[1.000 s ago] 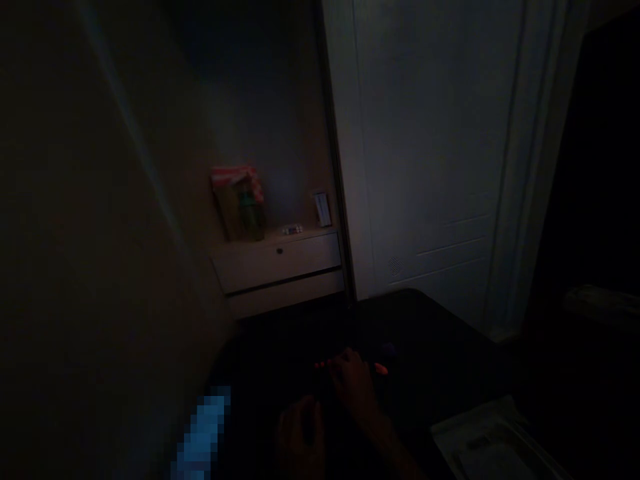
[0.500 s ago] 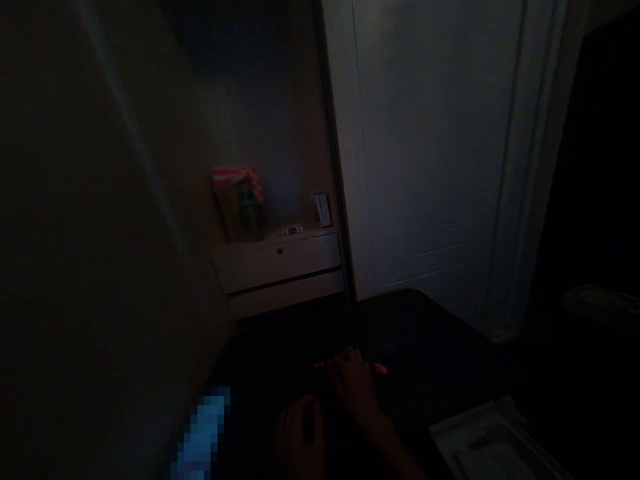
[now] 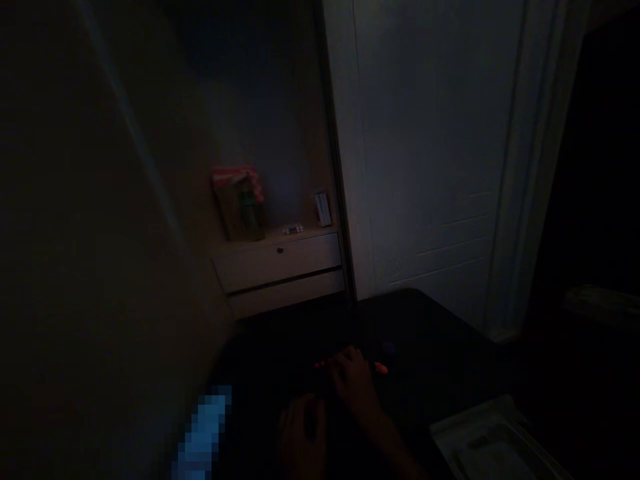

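The light is very dim. My right hand (image 3: 353,375) rests on the dark table with its fingers curled down over a slender red-orange thing. Its small red beadlike bits (image 3: 321,365) show left of the fingers, and an orange rounded end (image 3: 381,367) sticks out on the right; the middle is hidden. Nearer to me, my left hand (image 3: 302,430) is curled, thumb and fingers bent around a dark gap. Whether something lies in that gap is too dark to make out. A small purplish lump (image 3: 389,349) lies just beyond the orange end.
A pale flat package (image 3: 480,433) lies at the table's (image 3: 425,320) front right. To the left glows a pixelated blue patch (image 3: 203,430). Behind the table stand a drawer unit (image 3: 285,261) bearing a bottle (image 3: 250,213) and other items, and a white door panel (image 3: 425,147).
Almost nothing differs. My left hand has shifted very slightly to the right; my right hand stays over the red-orange thing.
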### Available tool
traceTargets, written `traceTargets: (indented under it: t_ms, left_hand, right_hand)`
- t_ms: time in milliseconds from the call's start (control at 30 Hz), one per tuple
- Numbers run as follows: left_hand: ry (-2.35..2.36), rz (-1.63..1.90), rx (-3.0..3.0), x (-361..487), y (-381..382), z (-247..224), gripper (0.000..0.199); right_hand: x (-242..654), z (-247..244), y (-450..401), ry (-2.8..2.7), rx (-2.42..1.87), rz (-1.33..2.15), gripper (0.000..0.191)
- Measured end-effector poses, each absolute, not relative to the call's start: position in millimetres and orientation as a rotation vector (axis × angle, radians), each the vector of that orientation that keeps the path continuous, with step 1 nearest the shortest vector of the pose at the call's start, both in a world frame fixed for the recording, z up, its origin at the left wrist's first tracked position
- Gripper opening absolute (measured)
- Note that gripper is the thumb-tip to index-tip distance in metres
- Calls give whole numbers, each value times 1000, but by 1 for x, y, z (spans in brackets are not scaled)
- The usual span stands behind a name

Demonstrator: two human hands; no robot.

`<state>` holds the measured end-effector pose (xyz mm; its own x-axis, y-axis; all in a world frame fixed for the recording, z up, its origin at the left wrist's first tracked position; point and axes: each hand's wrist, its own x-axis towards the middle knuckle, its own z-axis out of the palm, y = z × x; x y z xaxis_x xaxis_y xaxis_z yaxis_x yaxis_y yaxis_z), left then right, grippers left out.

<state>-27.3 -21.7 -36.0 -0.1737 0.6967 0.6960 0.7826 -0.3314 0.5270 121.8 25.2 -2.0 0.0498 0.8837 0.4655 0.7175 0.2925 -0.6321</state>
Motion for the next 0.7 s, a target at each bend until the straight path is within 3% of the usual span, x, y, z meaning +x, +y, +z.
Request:
traceTargets:
  t_ms: [400,700]
  left_hand:
    - [-1979,-1677,-2150,-33,-22,-40,56]
    - [-2164,-1895,-2070,-43,-19,-43,57]
  right_hand:
    - [124,-5,26,-1524,-1168,363,29]
    - [123,-3,13,-1896,-938,588,22]
